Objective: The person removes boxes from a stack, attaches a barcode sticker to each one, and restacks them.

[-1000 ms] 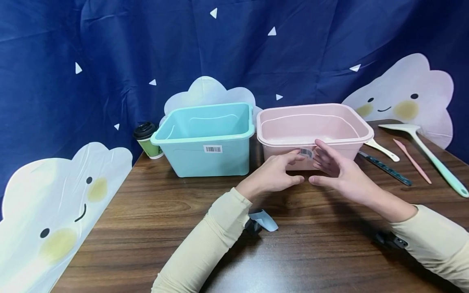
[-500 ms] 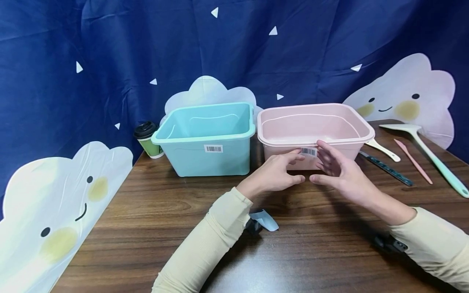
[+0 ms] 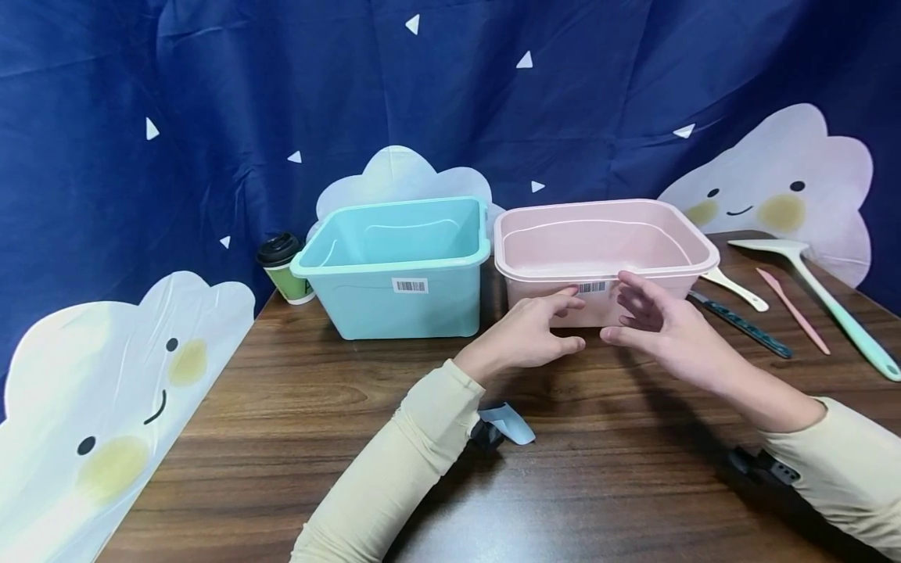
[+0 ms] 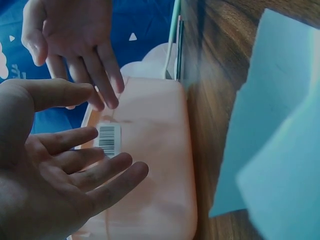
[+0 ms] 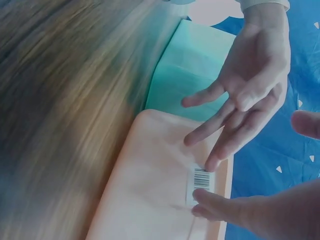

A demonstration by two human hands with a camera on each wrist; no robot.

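Both hands hover in front of the pink bin point(image 3: 528, 301), palms turned toward each other and nothing held. The left hand point(image 3: 524, 332) has loosely bent fingers spread near the barcode label point(image 3: 592, 287) on the bin's front wall. To its right, the right hand point(image 3: 665, 328) points its fingers at the same wall, thumb apart. In the left wrist view the relaxed left fingers point(image 4: 107, 192) overlap the pink bin's side. The right wrist view has the left hand point(image 5: 255, 90) above the label, with some right fingertips point(image 5: 207, 202) overlapping it.
A turquoise bin point(image 3: 394, 305) stands left of the pink one, beside a green paper cup point(image 3: 290, 281) with a black lid. At right lie a white-handled utensil point(image 3: 739, 289), a dark-handled knife point(image 3: 746, 324), a pink knife point(image 3: 795, 313) and a long green-handled utensil point(image 3: 838, 305).
The right hand has shifted slightly to the right, widening the gap between the hands. The left hand and the bins stay in place.
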